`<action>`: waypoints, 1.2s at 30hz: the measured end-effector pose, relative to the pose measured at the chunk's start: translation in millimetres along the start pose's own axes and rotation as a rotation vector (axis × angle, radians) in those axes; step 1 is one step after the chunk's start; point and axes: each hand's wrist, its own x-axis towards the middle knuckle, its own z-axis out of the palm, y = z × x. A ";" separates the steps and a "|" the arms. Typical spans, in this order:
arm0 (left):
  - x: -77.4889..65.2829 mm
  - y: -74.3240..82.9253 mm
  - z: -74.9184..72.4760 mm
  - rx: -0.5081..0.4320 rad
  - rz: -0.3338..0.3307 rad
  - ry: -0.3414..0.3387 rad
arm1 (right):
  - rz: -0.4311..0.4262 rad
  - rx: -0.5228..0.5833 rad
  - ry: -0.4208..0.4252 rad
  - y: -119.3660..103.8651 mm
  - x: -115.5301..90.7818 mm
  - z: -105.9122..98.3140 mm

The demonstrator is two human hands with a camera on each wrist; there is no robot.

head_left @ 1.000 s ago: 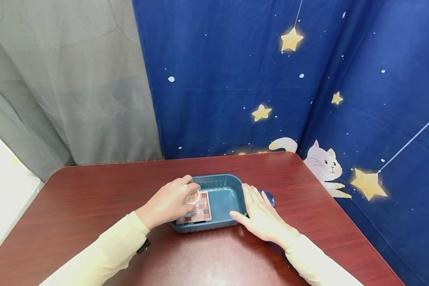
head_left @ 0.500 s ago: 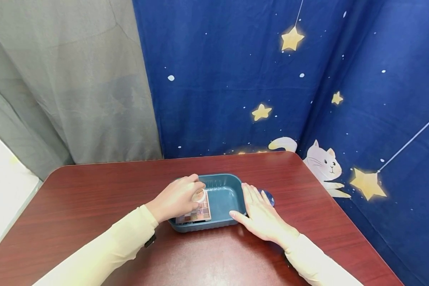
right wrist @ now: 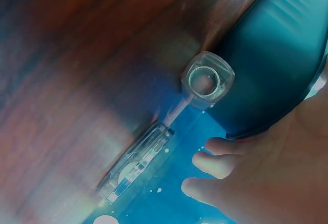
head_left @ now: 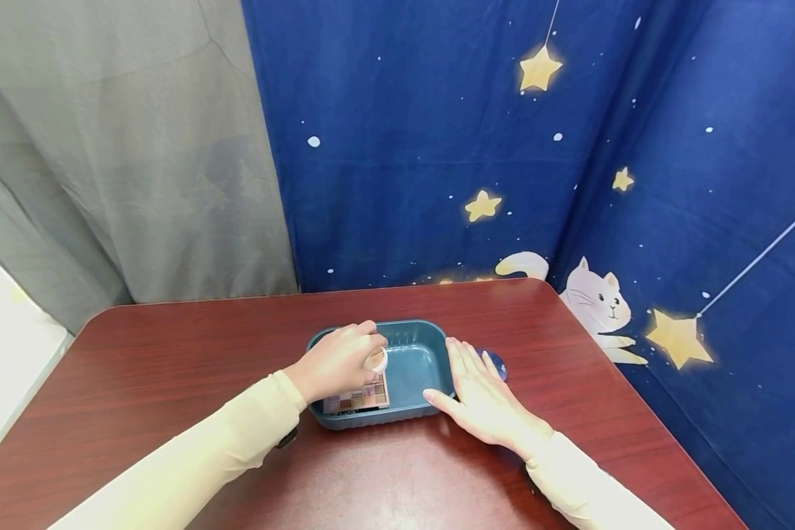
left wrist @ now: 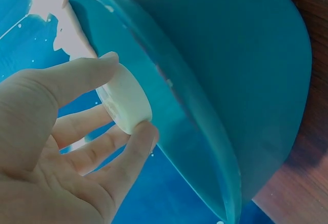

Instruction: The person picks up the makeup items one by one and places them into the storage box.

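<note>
My left hand (head_left: 341, 359) reaches over the left part of a blue-green plastic basket (head_left: 411, 324). Thumb and fingertips pinch a short round white cylinder (left wrist: 125, 98), whose tan face shows in the head view; its exact kind I cannot tell. Under the hand, an eyeshadow palette (head_left: 373, 394) lies in the basket, partly covered by the hand. My right hand (head_left: 490, 408) rests against the basket's right end with straight fingers, holding nothing.
In the right wrist view, a clear squarish piece with a round ring (right wrist: 204, 80) stands by the basket wall, near a flat clear case (right wrist: 137, 162). A round dark blue thing (head_left: 497, 366) shows beyond my right hand. Curtains (head_left: 404, 147) hang behind the wooden table (head_left: 192, 353).
My left hand has shifted right over the basket, carrying the white cylinder along above the palette. My right hand stays in place.
</note>
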 end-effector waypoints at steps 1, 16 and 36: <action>0.8 0.2 0.2 0.002 -0.004 -0.006 | 0.000 0.000 0.001 -0.2 0.1 -0.3; 11.2 2.1 10.6 -0.005 -0.020 -0.062 | -0.004 0.002 0.009 -0.9 1.9 -0.5; 25.3 7.0 24.7 0.012 0.062 -0.117 | 0.003 0.000 -0.004 -0.4 1.1 -0.3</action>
